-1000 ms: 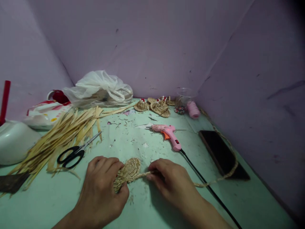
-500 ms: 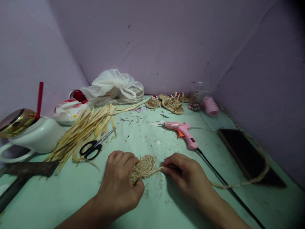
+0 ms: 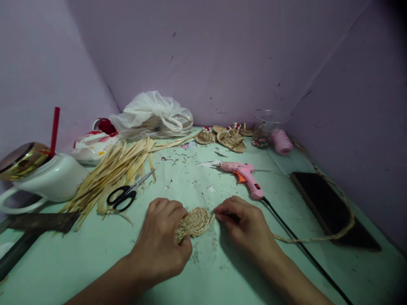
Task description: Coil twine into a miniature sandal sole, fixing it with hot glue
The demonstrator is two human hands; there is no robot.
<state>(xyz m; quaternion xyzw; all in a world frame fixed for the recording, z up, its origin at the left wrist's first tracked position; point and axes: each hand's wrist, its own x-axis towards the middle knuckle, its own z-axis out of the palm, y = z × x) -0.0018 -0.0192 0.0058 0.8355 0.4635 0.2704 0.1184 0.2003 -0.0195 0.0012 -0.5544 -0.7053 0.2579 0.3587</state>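
A flat coil of braided straw (image 3: 197, 221) lies low over the green tabletop, its left part wrapped by the fingers of my left hand (image 3: 163, 237). My right hand (image 3: 244, 226) is closed in a pinch on the straw braid (image 3: 212, 218) where it leaves the coil's right edge. The rest of that braid runs out behind my right hand, over a black cord and across a dark phone or tablet (image 3: 330, 207). Beyond my right hand lies a pink glue gun (image 3: 243, 171), its nozzle pointing left.
Black-handled scissors (image 3: 127, 195) lie by loose straw strips (image 3: 117, 165) on the left. A hammer-like tool (image 3: 41, 222) and white pitcher (image 3: 60, 178) stand nearer the left edge. Along the back are a plastic bag (image 3: 155, 116), beaded straw pieces (image 3: 230, 139) and a pink thread spool (image 3: 281, 142).
My right hand has moved slightly up and left, bending the braid upward along the coil's right edge. The left hand keeps its hold, shifted only slightly.
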